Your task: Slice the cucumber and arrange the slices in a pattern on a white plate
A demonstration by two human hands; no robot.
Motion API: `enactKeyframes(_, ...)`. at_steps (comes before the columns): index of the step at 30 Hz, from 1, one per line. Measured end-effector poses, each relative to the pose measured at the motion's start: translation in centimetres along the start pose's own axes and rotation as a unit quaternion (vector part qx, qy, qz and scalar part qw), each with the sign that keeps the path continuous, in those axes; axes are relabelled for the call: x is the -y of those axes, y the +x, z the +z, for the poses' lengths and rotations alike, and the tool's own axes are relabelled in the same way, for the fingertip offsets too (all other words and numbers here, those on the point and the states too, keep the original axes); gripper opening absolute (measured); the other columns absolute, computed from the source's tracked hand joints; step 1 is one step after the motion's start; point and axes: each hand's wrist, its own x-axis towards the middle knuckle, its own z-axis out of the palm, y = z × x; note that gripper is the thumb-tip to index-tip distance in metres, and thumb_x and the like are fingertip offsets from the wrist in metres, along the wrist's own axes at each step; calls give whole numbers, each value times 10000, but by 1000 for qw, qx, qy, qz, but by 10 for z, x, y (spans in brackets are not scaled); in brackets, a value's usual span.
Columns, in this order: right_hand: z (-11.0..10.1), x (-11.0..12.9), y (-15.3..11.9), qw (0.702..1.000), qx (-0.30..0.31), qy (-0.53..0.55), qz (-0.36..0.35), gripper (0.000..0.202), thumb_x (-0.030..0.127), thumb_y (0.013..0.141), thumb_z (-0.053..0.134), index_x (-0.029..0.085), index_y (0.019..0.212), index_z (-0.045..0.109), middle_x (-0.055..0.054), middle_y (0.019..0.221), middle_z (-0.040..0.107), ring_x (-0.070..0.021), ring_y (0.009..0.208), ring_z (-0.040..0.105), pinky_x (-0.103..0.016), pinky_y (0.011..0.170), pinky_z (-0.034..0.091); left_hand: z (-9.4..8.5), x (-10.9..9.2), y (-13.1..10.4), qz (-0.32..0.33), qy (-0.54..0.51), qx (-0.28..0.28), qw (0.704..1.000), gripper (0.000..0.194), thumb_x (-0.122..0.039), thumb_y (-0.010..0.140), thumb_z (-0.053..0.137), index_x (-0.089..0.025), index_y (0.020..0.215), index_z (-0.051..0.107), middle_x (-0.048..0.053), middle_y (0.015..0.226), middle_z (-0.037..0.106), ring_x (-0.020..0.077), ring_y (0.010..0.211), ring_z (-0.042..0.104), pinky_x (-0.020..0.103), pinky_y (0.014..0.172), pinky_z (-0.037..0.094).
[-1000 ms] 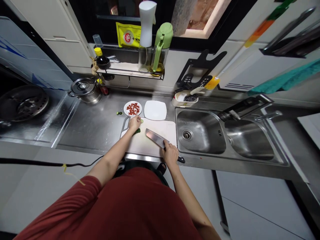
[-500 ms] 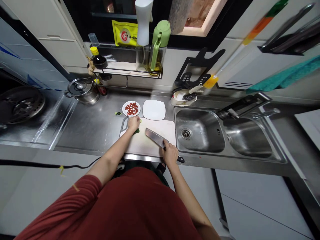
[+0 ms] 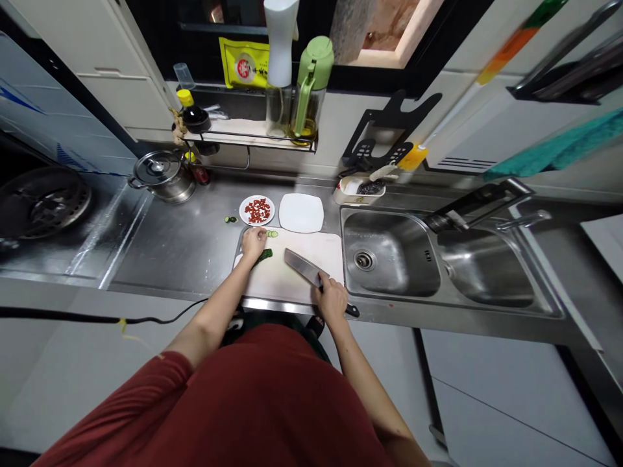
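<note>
Here, lying on the white cutting board near its far left corner — a dark green cucumber, with a few pale cut slices resting just beyond it at the board's far edge. Pressing down on the cucumber's near end: the left hand, fingers curled over it, the exact closure hard to read from above. Closing fully around a handle at the board's near right edge: the right hand, gripping a cleaver whose broad blade is angling up and left across the board, apart from the cucumber.

Possibly going wrong from here — the blade meeting fingertips, should the left hand's knuckles not be tucked back once the cleaver comes close; the round cucumber rolling under a loose hold; loose slices sliding off the far edge onto the steel counter, where two green bits are already lying.

Sitting just beyond the board: a small plate of red pieces and an empty white square plate. Opening to the right: a double sink. Standing further left, a lidded steel pot.
</note>
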Motion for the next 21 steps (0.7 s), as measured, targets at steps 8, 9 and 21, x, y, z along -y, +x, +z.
enactKeyframes(8, 6, 3, 3, 999, -5, 36, -6, 466, 277, 872, 541, 225, 1335, 532, -68, 1021, 667, -206, 959, 579, -287, 846, 345, -15, 10, -44, 24, 20, -12, 999, 220, -290, 867, 539, -238, 1011, 697, 52, 965, 676, 229, 979, 582, 358, 908, 432)
enactKeyframes(9, 7, 4, 3, 999, -4, 52, -6, 460, 284, 874, 536, 224, 1331, 536, -66, 1027, 671, -203, 959, 585, -284, 844, 352, -16, 10, -49, 33, 28, -11, 999, 218, -304, 875, 538, -240, 1008, 698, 57, 985, 676, 236, 991, 578, 364, 904, 429)
enactKeyframes(21, 6, 40, 11, 973, 63, 220, 4, 309, 373, 951, 398, 214, 1021, 654, -33, 894, 698, -171, 828, 612, -227, 669, 354, -23, 17, -64, 136, 59, 12, 989, 222, -351, 892, 562, -238, 1020, 704, 70, 1053, 673, 255, 1016, 557, 387, 879, 412)
